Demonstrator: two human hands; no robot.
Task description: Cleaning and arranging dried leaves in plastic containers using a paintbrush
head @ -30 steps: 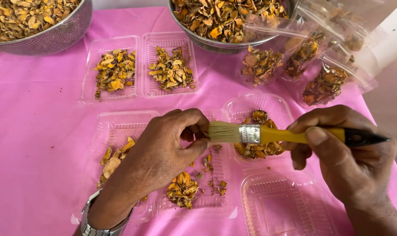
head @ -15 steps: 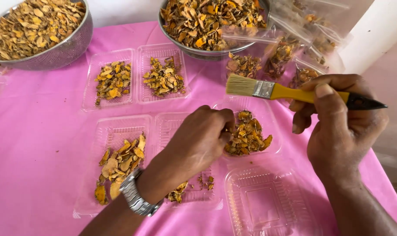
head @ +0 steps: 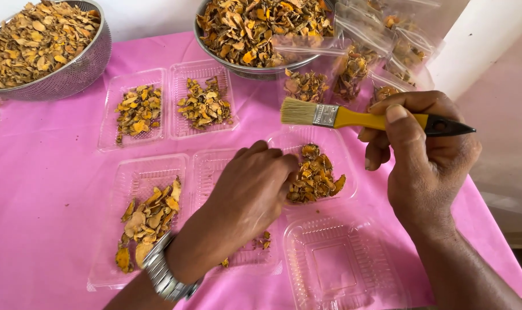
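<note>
My right hand point(head: 419, 152) grips a paintbrush point(head: 353, 117) with a yellow handle, black tip and pale bristles, held level above the table with the bristles pointing left. My left hand point(head: 252, 192), with a metal watch point(head: 164, 276) on the wrist, reaches across a clear plastic tray point(head: 255, 255). Its fingertips are in the pile of dried yellow-orange slices point(head: 315, 175) in the clear tray point(head: 344, 155) under the brush. Whether those fingers pinch any slices is hidden.
Pink cloth point(head: 42, 201) covers the table. Two steel bowls point(head: 77, 72) point(head: 255, 70) of dried slices stand at the back. Filled trays point(head: 137, 109) point(head: 203, 100) point(head: 146, 215), an unfilled tray point(head: 341, 264) and filled clear bags point(head: 358, 63) lie around. A white wall point(head: 479, 34) rises at right.
My right hand lifted the brush up and away from my left hand. My left hand moved right from the middle tray into the slices in the tray beside it.
</note>
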